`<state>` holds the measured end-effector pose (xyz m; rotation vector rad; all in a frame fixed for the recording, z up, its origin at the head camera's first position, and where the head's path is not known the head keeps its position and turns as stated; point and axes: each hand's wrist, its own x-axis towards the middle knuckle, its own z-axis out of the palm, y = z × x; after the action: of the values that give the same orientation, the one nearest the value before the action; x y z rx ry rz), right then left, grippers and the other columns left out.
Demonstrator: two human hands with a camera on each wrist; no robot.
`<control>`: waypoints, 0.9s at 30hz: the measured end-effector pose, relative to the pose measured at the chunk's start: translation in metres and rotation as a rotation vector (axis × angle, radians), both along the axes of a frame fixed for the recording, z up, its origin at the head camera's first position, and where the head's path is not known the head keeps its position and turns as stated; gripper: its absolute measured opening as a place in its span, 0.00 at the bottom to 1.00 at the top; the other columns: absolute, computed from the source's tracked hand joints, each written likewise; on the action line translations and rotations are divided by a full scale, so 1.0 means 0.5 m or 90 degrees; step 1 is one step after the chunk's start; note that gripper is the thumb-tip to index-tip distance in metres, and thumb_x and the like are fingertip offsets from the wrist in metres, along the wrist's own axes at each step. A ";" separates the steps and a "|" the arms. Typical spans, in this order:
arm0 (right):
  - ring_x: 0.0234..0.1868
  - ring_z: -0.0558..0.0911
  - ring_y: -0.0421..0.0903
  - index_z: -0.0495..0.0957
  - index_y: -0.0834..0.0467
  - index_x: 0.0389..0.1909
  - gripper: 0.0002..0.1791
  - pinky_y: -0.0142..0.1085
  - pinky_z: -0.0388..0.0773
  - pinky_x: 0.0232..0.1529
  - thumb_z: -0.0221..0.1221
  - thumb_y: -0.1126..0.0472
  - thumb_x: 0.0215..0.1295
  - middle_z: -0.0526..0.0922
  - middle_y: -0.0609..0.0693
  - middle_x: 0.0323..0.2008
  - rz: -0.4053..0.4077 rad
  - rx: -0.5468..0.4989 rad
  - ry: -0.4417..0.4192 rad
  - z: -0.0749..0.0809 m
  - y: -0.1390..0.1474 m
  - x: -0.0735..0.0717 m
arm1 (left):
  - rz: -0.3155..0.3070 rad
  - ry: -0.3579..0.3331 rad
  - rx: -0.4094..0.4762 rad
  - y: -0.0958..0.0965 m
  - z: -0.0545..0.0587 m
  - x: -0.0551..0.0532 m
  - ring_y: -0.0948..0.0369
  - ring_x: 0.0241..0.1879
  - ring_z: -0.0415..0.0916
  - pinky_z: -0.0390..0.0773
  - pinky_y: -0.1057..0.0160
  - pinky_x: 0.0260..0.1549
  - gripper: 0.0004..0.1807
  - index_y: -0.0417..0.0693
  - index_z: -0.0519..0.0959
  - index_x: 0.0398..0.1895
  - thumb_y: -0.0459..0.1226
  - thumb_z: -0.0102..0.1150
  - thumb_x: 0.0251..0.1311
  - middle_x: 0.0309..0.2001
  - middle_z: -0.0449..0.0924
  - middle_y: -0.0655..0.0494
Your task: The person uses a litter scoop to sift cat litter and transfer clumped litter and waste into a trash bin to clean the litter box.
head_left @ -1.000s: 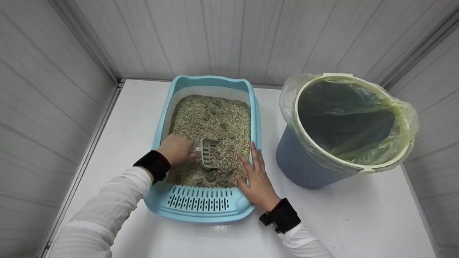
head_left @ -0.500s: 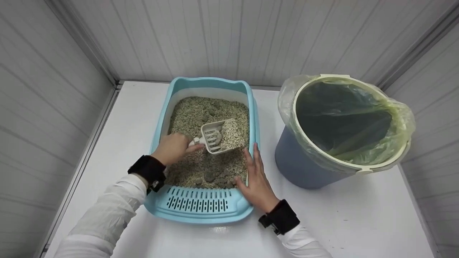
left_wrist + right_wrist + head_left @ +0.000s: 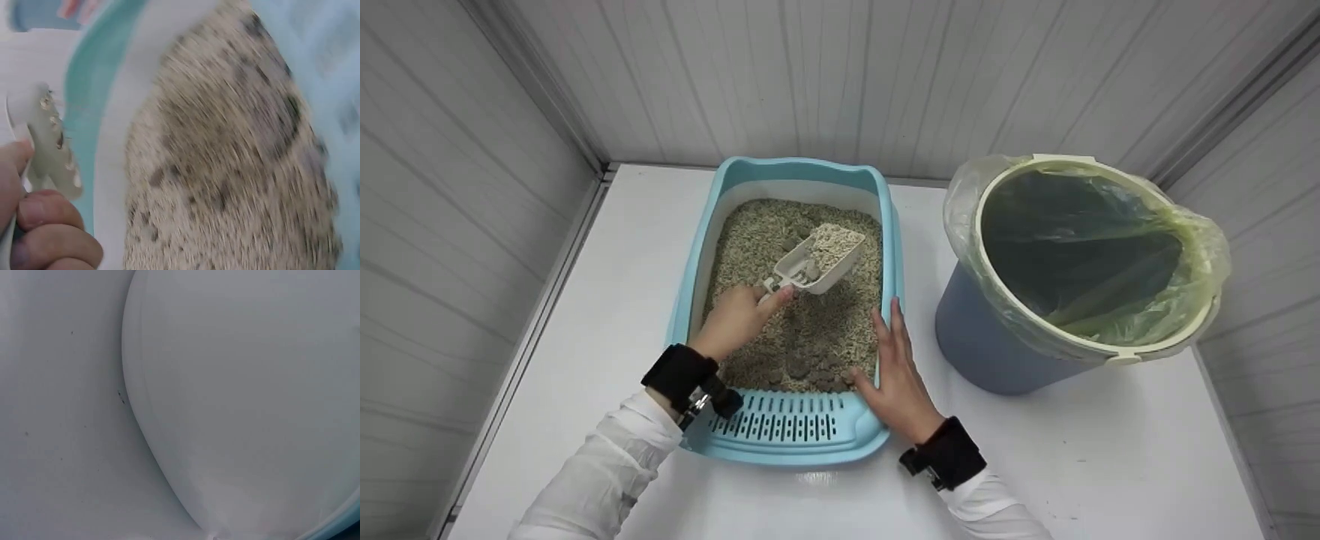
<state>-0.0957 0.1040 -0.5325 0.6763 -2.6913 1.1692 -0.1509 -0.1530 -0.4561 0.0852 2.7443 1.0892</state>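
My left hand (image 3: pixel 740 319) grips the handle of a white slotted litter scoop (image 3: pixel 819 261), thumb laid along it. Pale litter and a lump fill the scoop, which is held above the litter bed. In the left wrist view the fingers (image 3: pixel 53 233) curl round the scoop handle, with the slotted scoop head (image 3: pixel 50 140) beyond them. The blue litter box (image 3: pixel 787 454) holds tan litter (image 3: pixel 757 247) with darker clumps (image 3: pixel 810 367) near its front. On the box's right rim rests my right hand (image 3: pixel 901 386), fingers extended. The right wrist view shows the box's outer wall (image 3: pixel 242 394) but no hand.
A blue bin (image 3: pixel 990 345) with a pale rim, lined with a translucent yellowish bag (image 3: pixel 1204 247), stands right of the box. The white table (image 3: pixel 1110 465) carries both. Grey panelled walls (image 3: pixel 840 82) enclose the back and sides.
The scoop has come up out of the litter, now loaded, and has turned to point toward the back right. My right hand stays on the rim.
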 end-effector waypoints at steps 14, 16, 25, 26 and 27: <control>0.75 0.37 0.53 0.36 0.49 0.74 0.48 0.56 0.51 0.67 0.59 0.57 0.63 0.27 0.54 0.74 0.003 0.009 -0.010 0.000 0.004 -0.001 | 0.061 -0.046 0.015 0.005 0.003 -0.007 0.64 0.12 0.49 0.55 0.66 0.14 0.32 0.53 0.58 0.11 0.64 0.40 0.64 0.11 0.53 0.63; 0.75 0.38 0.53 0.39 0.51 0.74 0.46 0.56 0.50 0.67 0.58 0.55 0.64 0.28 0.54 0.74 -0.001 0.016 -0.002 0.002 0.007 -0.001 | 0.063 -0.022 -0.013 0.005 0.004 -0.006 0.64 0.12 0.49 0.55 0.66 0.14 0.31 0.53 0.59 0.12 0.64 0.40 0.64 0.11 0.53 0.62; 0.70 0.59 0.54 0.60 0.60 0.68 0.29 0.40 0.59 0.66 0.53 0.56 0.69 0.56 0.60 0.70 0.011 -0.116 0.176 0.045 0.051 0.055 | 0.069 0.131 -0.230 0.000 -0.005 -0.002 0.60 0.12 0.62 0.64 0.61 0.14 0.32 0.52 0.63 0.12 0.65 0.41 0.63 0.11 0.61 0.59; 0.67 0.64 0.53 0.64 0.62 0.65 0.26 0.38 0.61 0.65 0.52 0.57 0.69 0.63 0.61 0.66 0.011 -0.148 0.220 0.059 0.060 0.064 | 0.067 0.155 -0.249 0.000 -0.007 -0.002 0.59 0.11 0.64 0.64 0.61 0.13 0.32 0.52 0.64 0.12 0.64 0.42 0.63 0.11 0.62 0.59; 0.63 0.69 0.53 0.68 0.66 0.60 0.23 0.36 0.64 0.63 0.52 0.57 0.69 0.69 0.63 0.61 0.007 -0.182 0.271 0.076 0.069 0.071 | 0.065 0.179 -0.262 -0.001 -0.009 -0.002 0.59 0.11 0.64 0.64 0.62 0.12 0.31 0.51 0.64 0.12 0.63 0.43 0.63 0.11 0.62 0.58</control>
<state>-0.0600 0.1383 -0.4946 0.7877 -2.1253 1.2178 -0.1519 -0.1537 -0.4608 0.0432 3.1971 0.5438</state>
